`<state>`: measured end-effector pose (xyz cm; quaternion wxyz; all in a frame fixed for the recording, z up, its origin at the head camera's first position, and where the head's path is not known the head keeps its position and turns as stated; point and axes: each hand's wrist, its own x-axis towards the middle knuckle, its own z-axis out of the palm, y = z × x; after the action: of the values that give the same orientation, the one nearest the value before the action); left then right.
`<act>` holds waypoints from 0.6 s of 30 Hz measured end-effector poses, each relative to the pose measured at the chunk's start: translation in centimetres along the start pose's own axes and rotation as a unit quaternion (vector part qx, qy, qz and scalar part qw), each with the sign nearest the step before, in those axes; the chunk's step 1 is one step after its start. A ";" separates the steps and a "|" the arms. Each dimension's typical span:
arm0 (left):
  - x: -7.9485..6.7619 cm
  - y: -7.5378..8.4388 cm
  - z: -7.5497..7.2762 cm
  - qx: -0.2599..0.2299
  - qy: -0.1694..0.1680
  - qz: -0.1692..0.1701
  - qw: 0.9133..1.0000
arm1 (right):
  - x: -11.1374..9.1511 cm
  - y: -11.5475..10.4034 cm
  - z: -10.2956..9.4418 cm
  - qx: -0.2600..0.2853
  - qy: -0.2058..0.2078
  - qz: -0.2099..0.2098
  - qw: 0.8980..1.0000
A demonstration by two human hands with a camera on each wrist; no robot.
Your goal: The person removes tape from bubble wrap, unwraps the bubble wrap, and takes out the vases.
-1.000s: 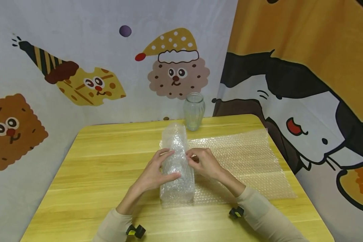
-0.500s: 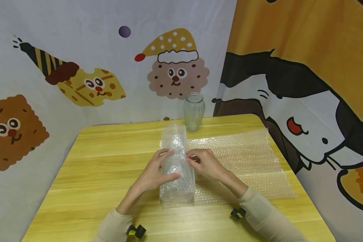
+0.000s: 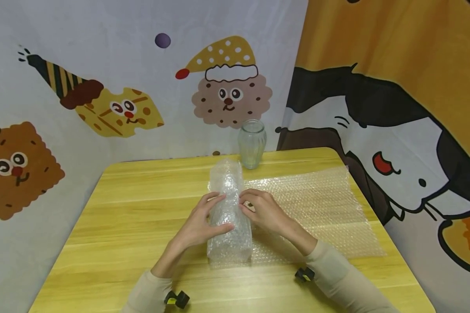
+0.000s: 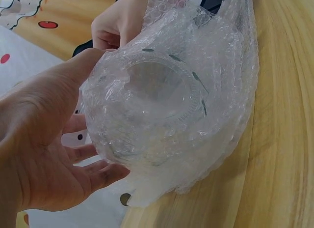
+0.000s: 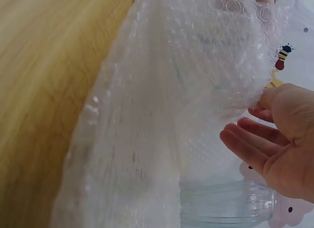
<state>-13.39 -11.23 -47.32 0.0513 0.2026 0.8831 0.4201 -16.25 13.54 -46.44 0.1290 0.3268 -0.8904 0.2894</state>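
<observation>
Bubble wrap is rolled round a glass vessel lying along the table, its near end toward me. The vessel's round glass base shows through the layers in the left wrist view; its full shape is hidden. My left hand holds the bundle from the left, thumb and fingers spread around its side. My right hand is at the bundle's right side. In the right wrist view its thumb and index finger pinch the wrap's edge, the other fingers loosely extended. A flat length of wrap spreads to the right.
A clear ribbed glass vase stands upright at the table's back edge, just beyond the bundle. The yellow wood-grain table reaches the cartoon-printed curtains behind and at the sides.
My right hand has shifted very slightly left along the bundle's edge. My left hand and the wrapped bundle stay where they were.
</observation>
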 end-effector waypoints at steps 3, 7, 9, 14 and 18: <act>0.0 -0.1 0.0 0.000 0.000 -0.001 1.000 | 0.0 0.1 0.2 0.040 -0.001 0.008 0.999; -0.1 -0.2 0.0 -0.002 0.001 -0.001 1.000 | 0.0 0.3 0.4 0.081 -0.002 0.024 0.996; -0.1 -0.2 0.0 -0.004 0.001 0.000 1.000 | 0.0 0.5 0.6 0.094 -0.001 0.032 0.995; -0.1 -0.1 0.0 -0.005 0.004 0.002 1.000 | 0.0 0.9 0.9 0.097 0.007 0.036 0.995; -0.1 -0.1 0.0 -0.007 0.005 0.006 1.000 | 0.1 0.9 1.0 0.090 0.018 0.031 0.995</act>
<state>-13.34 -11.34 -47.44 0.0462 0.2051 0.8793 0.4273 -16.96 13.43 -47.63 0.1060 0.3045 -0.8678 0.3781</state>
